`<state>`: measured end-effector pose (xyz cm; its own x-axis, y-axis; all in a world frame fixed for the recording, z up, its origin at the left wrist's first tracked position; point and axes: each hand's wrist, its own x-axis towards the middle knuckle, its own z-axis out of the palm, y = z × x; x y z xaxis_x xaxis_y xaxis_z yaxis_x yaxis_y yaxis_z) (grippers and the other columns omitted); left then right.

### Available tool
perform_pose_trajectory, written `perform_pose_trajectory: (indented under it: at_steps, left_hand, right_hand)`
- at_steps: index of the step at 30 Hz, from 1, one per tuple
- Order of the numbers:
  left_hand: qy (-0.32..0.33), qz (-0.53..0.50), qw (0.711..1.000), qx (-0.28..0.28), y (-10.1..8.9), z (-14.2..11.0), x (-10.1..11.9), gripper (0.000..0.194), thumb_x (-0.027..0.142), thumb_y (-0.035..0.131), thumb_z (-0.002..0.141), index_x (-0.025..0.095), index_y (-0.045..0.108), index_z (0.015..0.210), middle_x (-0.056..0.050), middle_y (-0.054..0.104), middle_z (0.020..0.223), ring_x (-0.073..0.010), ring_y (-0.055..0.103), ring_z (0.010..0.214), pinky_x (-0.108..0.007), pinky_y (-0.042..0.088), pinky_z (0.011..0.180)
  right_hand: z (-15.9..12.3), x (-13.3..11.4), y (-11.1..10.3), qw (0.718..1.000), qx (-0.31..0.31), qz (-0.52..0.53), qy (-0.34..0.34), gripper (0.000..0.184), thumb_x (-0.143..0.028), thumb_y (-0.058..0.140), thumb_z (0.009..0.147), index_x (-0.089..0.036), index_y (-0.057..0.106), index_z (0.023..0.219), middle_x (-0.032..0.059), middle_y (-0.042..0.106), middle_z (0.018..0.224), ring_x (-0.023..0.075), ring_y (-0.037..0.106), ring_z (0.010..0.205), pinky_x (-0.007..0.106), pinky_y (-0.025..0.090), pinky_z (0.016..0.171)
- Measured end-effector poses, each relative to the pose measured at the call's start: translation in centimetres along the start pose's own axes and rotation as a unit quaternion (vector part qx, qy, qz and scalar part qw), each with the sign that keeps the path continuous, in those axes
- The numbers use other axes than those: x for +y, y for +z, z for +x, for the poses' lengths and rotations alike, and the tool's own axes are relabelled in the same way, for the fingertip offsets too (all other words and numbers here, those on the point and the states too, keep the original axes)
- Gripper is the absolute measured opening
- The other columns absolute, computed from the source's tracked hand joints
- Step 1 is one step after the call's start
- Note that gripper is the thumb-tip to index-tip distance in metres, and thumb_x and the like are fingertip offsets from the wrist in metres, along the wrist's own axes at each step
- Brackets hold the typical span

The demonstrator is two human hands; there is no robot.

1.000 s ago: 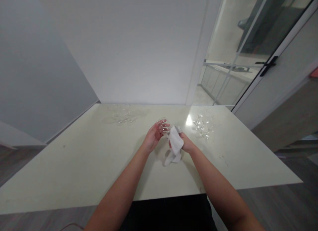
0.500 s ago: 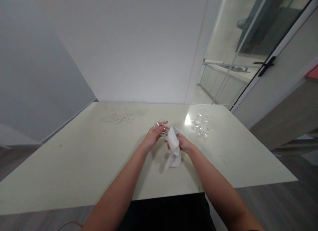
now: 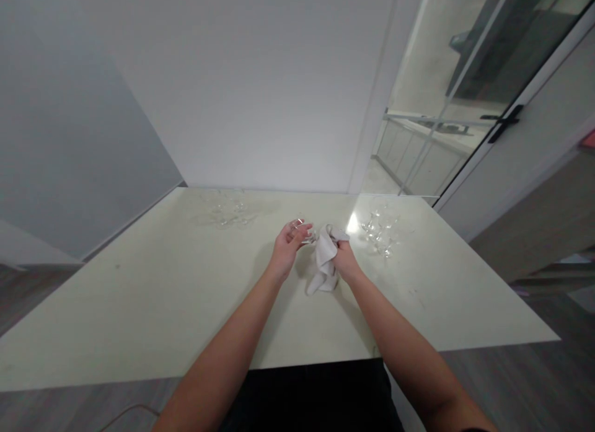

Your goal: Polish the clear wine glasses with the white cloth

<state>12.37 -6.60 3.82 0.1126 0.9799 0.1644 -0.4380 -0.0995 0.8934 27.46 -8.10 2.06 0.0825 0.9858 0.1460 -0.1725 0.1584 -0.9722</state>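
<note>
The glassware (image 3: 227, 210) at left stands near the desk's (image 3: 153, 283) far edge, with bare surface in front. The left hand (image 3: 288, 243) curls its grip around a clear glass (image 3: 301, 229), bowl toward the left, long axis roughly sideways. The right hand's (image 3: 344, 256) grip is closed on a white cloth (image 3: 324, 258) beside the glass. More glasses (image 3: 381, 232) stand farther right.

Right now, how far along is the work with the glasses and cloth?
In hand: the left hand holds a clear piece of glassware; the right hand holds a soft white cloth beside it. Clear glassware sits in two clusters, one far left, one right. Neither shows whether it is done or left, so I can't say how much remains.
</note>
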Motion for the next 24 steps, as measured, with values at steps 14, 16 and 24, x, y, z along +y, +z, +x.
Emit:
perform_pose_trajectory:
  at_steps: [14, 16, 24]
  left_hand:
    - [0.030, -0.012, 0.992, -0.125, -0.1, -0.6, 1.3, 0.060, 0.046, 0.080, 0.068, 0.017, 0.059, 0.117, -0.016, 0.067, 0.121, -0.0278, 0.061, 0.116, -0.040, 0.046, 0.096]
    - [0.042, -0.012, 0.992, -0.119, -0.1, -0.6, 1.1, 0.060, 0.044, 0.081, 0.068, 0.017, 0.058, 0.117, -0.016, 0.066, 0.121, -0.0269, 0.062, 0.113, -0.040, 0.047, 0.094]
    - [0.134, 0.013, 0.989, -0.066, 0.0, -0.6, 0.7, 0.061, 0.031, 0.083, 0.067, 0.026, 0.054, 0.120, -0.011, 0.061, 0.129, -0.0177, 0.063, 0.101, -0.035, 0.049, 0.090]
  right_hand:
    - [-1.2, -0.5, 0.0, 0.969, -0.151, 0.119, 0.152, 0.039, -0.055, 0.073, 0.064, -0.018, 0.064, 0.074, 0.0002, 0.062, 0.058, 0.0139, 0.055, 0.051, 0.027, 0.045, 0.051]
    - [-1.1, -0.4, 0.1, 0.966, -0.137, 0.138, 0.168, 0.040, -0.055, 0.074, 0.064, -0.017, 0.064, 0.072, 0.0006, 0.062, 0.057, 0.0135, 0.055, 0.049, 0.026, 0.045, 0.050]
    - [0.9, 0.4, -0.1, 0.966, 0.144, 0.203, 0.075, 0.028, -0.046, 0.071, 0.068, -0.021, 0.062, 0.077, 0.0011, 0.071, 0.075, 0.0181, 0.065, 0.075, 0.029, 0.053, 0.071]
